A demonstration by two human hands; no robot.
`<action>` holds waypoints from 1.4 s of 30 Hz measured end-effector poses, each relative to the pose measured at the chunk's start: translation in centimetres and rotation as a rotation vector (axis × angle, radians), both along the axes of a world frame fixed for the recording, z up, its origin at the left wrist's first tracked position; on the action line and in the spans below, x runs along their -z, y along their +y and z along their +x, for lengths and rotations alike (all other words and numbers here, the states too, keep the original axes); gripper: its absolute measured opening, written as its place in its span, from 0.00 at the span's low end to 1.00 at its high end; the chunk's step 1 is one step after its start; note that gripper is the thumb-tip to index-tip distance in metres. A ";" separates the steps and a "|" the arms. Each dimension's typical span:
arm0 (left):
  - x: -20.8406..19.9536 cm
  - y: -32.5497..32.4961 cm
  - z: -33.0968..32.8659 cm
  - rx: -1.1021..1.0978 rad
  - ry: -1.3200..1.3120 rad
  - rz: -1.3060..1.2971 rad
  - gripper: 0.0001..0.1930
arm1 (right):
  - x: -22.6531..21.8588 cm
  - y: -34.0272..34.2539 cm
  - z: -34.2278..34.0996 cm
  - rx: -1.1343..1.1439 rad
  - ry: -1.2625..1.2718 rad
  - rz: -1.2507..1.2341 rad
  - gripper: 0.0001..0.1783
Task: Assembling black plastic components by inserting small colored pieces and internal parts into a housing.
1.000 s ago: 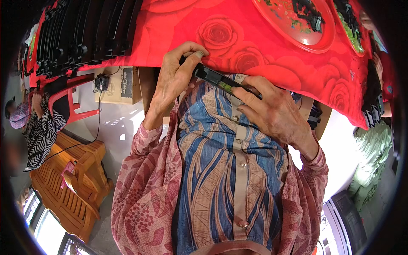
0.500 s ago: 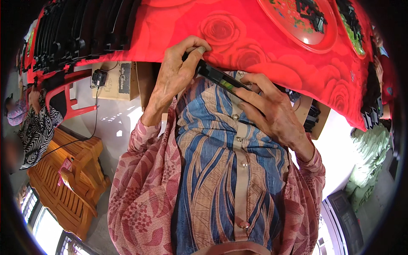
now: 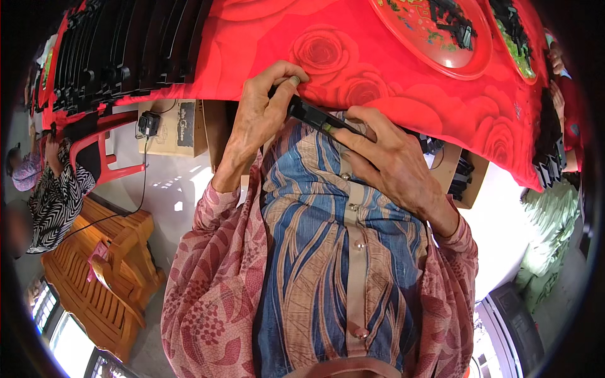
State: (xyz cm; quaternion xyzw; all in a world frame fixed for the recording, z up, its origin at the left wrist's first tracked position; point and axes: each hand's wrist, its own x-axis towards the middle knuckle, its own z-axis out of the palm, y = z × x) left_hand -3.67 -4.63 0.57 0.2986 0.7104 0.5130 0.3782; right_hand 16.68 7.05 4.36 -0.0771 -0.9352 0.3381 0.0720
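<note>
A long, narrow black plastic piece (image 3: 310, 116) slants between my hands, just off the near edge of the red tablecloth. Its upper left end is gripped by my left hand (image 3: 261, 113), thumb and bent fingers closed around it. At the lower right end, the fingers of my right hand (image 3: 392, 154) close over the piece and hide most of that end. A small patch of green shows on the piece beside the right fingertips.
Many long black plastic parts (image 3: 135, 50) lie in a row at the far left of the rose-patterned red tablecloth (image 3: 252, 38). A red round tray (image 3: 463, 68) with small black parts is at the far right. Below stand a cardboard box (image 3: 167, 129), a red chair (image 3: 116, 165) and a wooden bench (image 3: 94, 277).
My right hand has slid up and left along the black piece, covering more of its green patch. My left hand keeps its grip. The whole view has shifted slightly.
</note>
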 end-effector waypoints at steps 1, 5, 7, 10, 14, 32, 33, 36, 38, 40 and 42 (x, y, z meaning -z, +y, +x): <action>0.0 0.0 0.0 0.000 0.007 0.008 0.08 | -0.2 0.0 -0.2 0.006 -0.013 -0.025 0.20; -0.1 0.2 0.0 -0.010 0.027 0.018 0.09 | -0.6 0.0 -0.9 0.006 -0.029 -0.024 0.22; -0.6 0.2 -0.1 -0.006 0.006 -0.007 0.09 | -0.7 0.2 -1.0 0.004 -0.043 -0.017 0.22; -0.5 0.2 0.0 -0.043 -0.025 -0.009 0.09 | -0.8 1.4 -1.0 -0.020 0.005 -0.055 0.24; -2.3 0.4 0.6 -0.170 -0.196 -0.011 0.11 | -3.2 3.6 -1.4 0.145 0.236 -0.095 0.24; -2.2 0.1 2.4 -0.109 -0.381 0.245 0.16 | -1.6 4.6 -0.9 0.766 0.349 -0.856 0.16; -2.3 0.0 2.3 -0.032 -0.500 0.235 0.17 | -1.7 4.8 -1.0 0.809 0.318 -0.813 0.16; -2.2 0.5 1.6 0.215 -0.667 0.123 0.19 | -2.2 5.9 -1.9 0.771 0.313 -0.796 0.15; -3.2 1.3 2.3 0.333 -0.772 0.073 0.22 | -2.9 6.2 -2.6 0.734 0.256 -0.796 0.14; -2.5 1.9 2.9 0.348 -0.829 0.093 0.24 | -2.8 6.3 -3.2 0.635 0.219 -0.800 0.17; -1.9 2.3 3.2 0.370 -0.857 0.108 0.28 | -3.0 6.3 -4.1 0.636 0.263 -0.882 0.20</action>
